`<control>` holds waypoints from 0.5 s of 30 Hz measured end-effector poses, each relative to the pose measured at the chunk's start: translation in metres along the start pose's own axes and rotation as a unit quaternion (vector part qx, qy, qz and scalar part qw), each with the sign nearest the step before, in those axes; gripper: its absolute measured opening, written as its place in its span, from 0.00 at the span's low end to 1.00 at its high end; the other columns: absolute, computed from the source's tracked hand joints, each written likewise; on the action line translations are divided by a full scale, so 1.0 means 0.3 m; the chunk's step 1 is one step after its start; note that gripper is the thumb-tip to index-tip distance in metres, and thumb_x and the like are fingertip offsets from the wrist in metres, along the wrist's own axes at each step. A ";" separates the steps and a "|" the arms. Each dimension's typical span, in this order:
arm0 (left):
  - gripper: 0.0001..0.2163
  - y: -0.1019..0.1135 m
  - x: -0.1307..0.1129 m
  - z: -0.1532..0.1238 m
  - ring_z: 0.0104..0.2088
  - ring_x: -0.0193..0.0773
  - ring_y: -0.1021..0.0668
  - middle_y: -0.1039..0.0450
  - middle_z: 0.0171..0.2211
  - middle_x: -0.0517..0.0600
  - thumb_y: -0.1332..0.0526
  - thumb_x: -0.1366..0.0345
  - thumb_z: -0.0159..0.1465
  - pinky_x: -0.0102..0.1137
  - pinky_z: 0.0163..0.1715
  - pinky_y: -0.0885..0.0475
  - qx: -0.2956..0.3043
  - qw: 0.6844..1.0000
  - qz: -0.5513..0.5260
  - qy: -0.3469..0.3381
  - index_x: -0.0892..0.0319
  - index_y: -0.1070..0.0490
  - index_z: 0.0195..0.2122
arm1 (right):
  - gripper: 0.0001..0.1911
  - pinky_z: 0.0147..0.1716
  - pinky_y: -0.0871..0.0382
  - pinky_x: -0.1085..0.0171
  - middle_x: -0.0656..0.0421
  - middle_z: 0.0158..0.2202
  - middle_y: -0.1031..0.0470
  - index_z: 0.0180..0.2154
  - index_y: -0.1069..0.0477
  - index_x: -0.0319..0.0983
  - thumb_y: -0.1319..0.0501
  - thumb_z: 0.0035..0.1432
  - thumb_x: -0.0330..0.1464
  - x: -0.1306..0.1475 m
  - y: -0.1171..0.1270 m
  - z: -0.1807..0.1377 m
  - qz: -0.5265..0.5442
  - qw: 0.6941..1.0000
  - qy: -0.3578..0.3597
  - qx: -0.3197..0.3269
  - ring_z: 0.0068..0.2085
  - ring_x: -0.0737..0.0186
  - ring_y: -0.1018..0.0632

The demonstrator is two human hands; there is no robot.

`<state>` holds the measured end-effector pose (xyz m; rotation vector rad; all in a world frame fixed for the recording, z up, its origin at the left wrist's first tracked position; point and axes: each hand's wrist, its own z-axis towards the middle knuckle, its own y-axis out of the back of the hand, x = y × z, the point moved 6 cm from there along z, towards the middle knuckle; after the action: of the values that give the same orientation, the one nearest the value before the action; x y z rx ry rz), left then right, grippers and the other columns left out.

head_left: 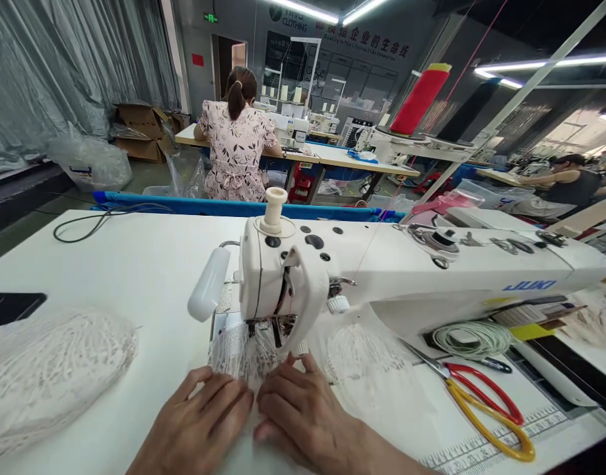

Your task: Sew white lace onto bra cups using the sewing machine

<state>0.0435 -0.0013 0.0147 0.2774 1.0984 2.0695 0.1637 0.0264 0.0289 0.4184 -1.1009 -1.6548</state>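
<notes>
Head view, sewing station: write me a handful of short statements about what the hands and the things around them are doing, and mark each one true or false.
1. Both hands, left hand and right hand, lie flat on the white lace fabric in front of the sewing machine. True.
2. The right hand holds the scissors. False: the scissors, with red and yellow handles, lie on the table to the right, untouched.
3. A bundle of white lace sits on the table left of the hands. True.
4. The spool of thread behind the machine is blue. False: the spool is red.
5. A person in a floral dress sits at another table with their back to the camera. True.
</notes>
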 end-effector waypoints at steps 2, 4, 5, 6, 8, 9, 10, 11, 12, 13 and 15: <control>0.15 0.012 0.012 0.002 0.33 0.34 0.26 0.25 0.32 0.49 0.57 0.78 0.67 0.36 0.42 0.40 -0.015 1.000 -0.024 0.011 0.62 0.31 0.40 | 0.22 0.37 0.43 0.61 0.58 0.26 0.29 0.29 0.35 0.34 0.51 0.64 0.45 -0.005 0.000 0.001 0.008 1.000 -0.001 -0.011 0.31 0.64 0.29; 0.15 0.014 0.036 0.004 0.29 0.32 0.27 0.27 0.28 0.47 0.57 0.78 0.67 0.34 0.40 0.39 -0.016 0.997 -0.051 0.051 0.62 0.32 0.40 | 0.18 0.36 0.43 0.61 0.58 0.26 0.29 0.30 0.36 0.34 0.50 0.65 0.41 -0.013 -0.005 0.000 0.008 1.000 -0.002 -0.013 0.30 0.64 0.30; 0.15 0.013 0.047 0.006 0.27 0.32 0.28 0.28 0.27 0.46 0.57 0.78 0.67 0.33 0.38 0.38 -0.014 0.996 -0.058 0.072 0.62 0.32 0.41 | 0.14 0.36 0.43 0.61 0.59 0.26 0.30 0.30 0.36 0.34 0.50 0.66 0.35 -0.019 -0.009 0.000 0.005 1.000 -0.008 -0.010 0.29 0.65 0.31; 0.15 0.013 0.054 0.008 0.26 0.32 0.29 0.29 0.26 0.46 0.58 0.78 0.67 0.33 0.37 0.38 -0.014 0.994 -0.059 0.088 0.62 0.33 0.41 | 0.11 0.35 0.43 0.62 0.59 0.25 0.30 0.31 0.36 0.34 0.50 0.66 0.30 -0.025 -0.013 0.000 0.000 1.000 -0.019 -0.007 0.28 0.66 0.32; 0.13 0.013 0.049 0.016 0.26 0.32 0.29 0.29 0.26 0.45 0.55 0.77 0.68 0.33 0.36 0.38 -0.014 0.995 -0.041 0.089 0.61 0.33 0.41 | 0.08 0.34 0.43 0.62 0.60 0.25 0.30 0.34 0.36 0.34 0.52 0.64 0.23 -0.036 -0.016 -0.001 -0.007 0.999 -0.043 -0.002 0.26 0.67 0.34; 0.12 0.014 0.041 0.020 0.27 0.33 0.29 0.29 0.27 0.46 0.54 0.76 0.68 0.33 0.37 0.38 -0.013 0.996 -0.026 0.081 0.60 0.32 0.40 | 0.08 0.34 0.43 0.63 0.60 0.25 0.31 0.35 0.36 0.34 0.52 0.64 0.22 -0.037 -0.017 -0.001 -0.008 0.999 -0.045 0.003 0.26 0.66 0.34; 0.12 0.013 0.033 0.022 0.28 0.33 0.28 0.28 0.27 0.46 0.53 0.75 0.68 0.34 0.37 0.38 -0.011 0.997 -0.013 0.074 0.60 0.31 0.39 | 0.09 0.34 0.42 0.63 0.60 0.25 0.30 0.35 0.36 0.34 0.53 0.63 0.22 -0.034 -0.017 -0.002 -0.007 0.999 -0.039 0.010 0.27 0.66 0.34; 0.12 0.010 0.025 0.022 0.29 0.34 0.28 0.28 0.28 0.46 0.52 0.75 0.68 0.34 0.37 0.38 -0.007 0.998 -0.004 0.065 0.59 0.30 0.39 | 0.09 0.35 0.42 0.62 0.60 0.26 0.30 0.35 0.36 0.34 0.53 0.63 0.21 -0.028 -0.017 -0.002 -0.005 0.999 -0.026 0.020 0.28 0.66 0.33; 0.12 0.006 0.019 0.019 0.29 0.34 0.28 0.28 0.29 0.46 0.52 0.75 0.68 0.35 0.38 0.38 -0.001 0.998 0.003 0.062 0.59 0.30 0.38 | 0.09 0.36 0.43 0.62 0.60 0.27 0.30 0.35 0.36 0.34 0.52 0.63 0.21 -0.022 -0.016 -0.004 -0.003 0.999 -0.012 0.031 0.29 0.66 0.32; 0.12 -0.001 0.016 0.013 0.30 0.35 0.28 0.28 0.29 0.46 0.52 0.75 0.67 0.36 0.38 0.38 0.008 0.998 0.007 0.062 0.58 0.29 0.37 | 0.10 0.36 0.43 0.62 0.60 0.28 0.30 0.34 0.35 0.35 0.52 0.63 0.21 -0.016 -0.015 -0.006 -0.003 0.999 0.002 0.043 0.30 0.65 0.32; 0.11 -0.017 0.011 -0.005 0.33 0.36 0.27 0.27 0.31 0.46 0.50 0.74 0.67 0.37 0.40 0.38 0.021 0.998 0.010 0.057 0.57 0.29 0.35 | 0.10 0.37 0.44 0.62 0.60 0.30 0.30 0.33 0.34 0.36 0.50 0.63 0.23 -0.011 -0.008 -0.010 -0.009 0.998 0.016 0.061 0.32 0.65 0.32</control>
<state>0.0432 0.0017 0.0094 0.1944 1.2138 2.1028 0.1657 0.0280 0.0245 0.5328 -1.1802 -1.5957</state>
